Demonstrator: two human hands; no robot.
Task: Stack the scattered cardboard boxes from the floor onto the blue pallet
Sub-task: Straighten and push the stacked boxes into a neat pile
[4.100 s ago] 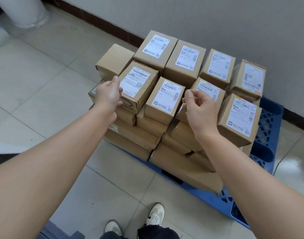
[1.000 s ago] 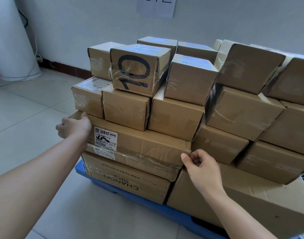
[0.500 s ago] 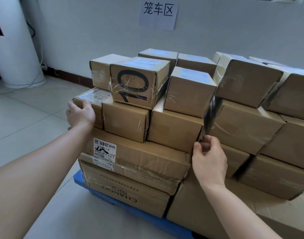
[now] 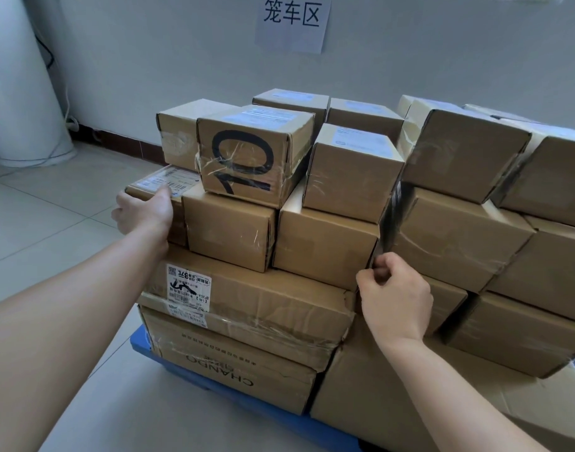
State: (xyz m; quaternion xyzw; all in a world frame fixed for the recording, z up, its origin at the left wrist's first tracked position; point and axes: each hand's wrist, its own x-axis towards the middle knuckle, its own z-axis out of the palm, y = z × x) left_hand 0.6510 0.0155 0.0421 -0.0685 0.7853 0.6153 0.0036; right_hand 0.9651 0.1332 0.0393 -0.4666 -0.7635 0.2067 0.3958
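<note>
Bottom of frame: blue pallet (image 4: 142,346) corner pokes out under the stack; every box in view sits on it, none on the visible floor (image 4: 45,249). Lowest, the CHANDO box (image 4: 227,363), brand printed upside down. Above it the long box (image 4: 273,298) has a white sticker, "3元" legible, rest too small. Centre right, right hand (image 4: 395,303) has fingers curled at the lower corner of a mid-tier box (image 4: 325,246); can't tell if it pinches the edge or only touches. Centre left, left hand (image 4: 142,213) grips the end of the small labelled box (image 4: 155,185); barcode label, unreadable. Looks like squaring-up, stacking nearly done. Next move probably: nudge that tier flush without shifting the top row. Up top, marker box (image 4: 247,161) shows an inverted "10". Top centre, wall sign (image 4: 292,22): 笼车区
</note>
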